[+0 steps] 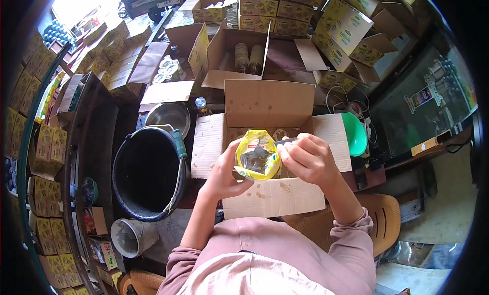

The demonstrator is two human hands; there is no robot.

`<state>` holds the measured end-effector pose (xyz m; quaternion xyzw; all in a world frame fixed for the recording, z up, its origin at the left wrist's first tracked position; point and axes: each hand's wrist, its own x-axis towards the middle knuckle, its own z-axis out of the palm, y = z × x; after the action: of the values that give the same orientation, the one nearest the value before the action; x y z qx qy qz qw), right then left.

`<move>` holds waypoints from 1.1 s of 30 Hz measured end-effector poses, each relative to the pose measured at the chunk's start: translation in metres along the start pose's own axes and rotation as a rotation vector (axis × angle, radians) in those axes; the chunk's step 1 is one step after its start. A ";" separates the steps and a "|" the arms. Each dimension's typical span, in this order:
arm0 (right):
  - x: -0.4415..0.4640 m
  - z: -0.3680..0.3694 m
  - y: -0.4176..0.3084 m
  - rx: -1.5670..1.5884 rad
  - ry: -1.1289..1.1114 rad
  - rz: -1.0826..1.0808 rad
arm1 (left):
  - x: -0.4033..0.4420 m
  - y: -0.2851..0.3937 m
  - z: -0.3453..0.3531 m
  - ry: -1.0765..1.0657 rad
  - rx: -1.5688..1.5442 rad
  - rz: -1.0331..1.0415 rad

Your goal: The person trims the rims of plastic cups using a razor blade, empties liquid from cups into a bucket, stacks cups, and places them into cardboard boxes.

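My left hand (224, 169) is wrapped round the side of a plastic cup (274, 170) with a yellow printed film lid. The lid faces up, showing a barcode and a dark patch in the middle; I cannot tell whether that patch is an opening or a reflection. At the cup's right rim, the fingers of my right hand (310, 160) are closed on a thin dark tool (285, 141). Its tip meets the lid's edge, and its exact kind is unclear. Below both hands stands an open cardboard box (269, 104), flaps spread, its contents mostly hidden.
Left of the box are a black bucket (122, 175), a steel bowl (178, 119) and a small bottle (201, 105). A green bowl (355, 134) is on the right. Behind stand open cartons, one with several cups (168, 69), and stacked yellow cartons (260, 7).
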<state>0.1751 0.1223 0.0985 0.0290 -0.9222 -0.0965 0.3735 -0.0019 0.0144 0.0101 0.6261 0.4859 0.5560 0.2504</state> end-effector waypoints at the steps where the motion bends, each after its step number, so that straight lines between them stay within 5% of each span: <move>1: 0.000 0.000 -0.001 -0.008 -0.012 0.000 | -0.001 0.000 0.004 0.043 0.056 0.011; 10: 0.000 0.005 0.002 -0.004 0.026 -0.059 | 0.006 0.010 0.017 0.188 0.137 0.001; 33: -0.010 0.010 0.008 0.096 0.020 -0.084 | 0.009 0.009 -0.005 -0.176 -0.202 -0.154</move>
<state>0.1757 0.1326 0.0858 0.0864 -0.9199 -0.0675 0.3764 -0.0040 0.0175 0.0234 0.6048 0.4504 0.5242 0.3956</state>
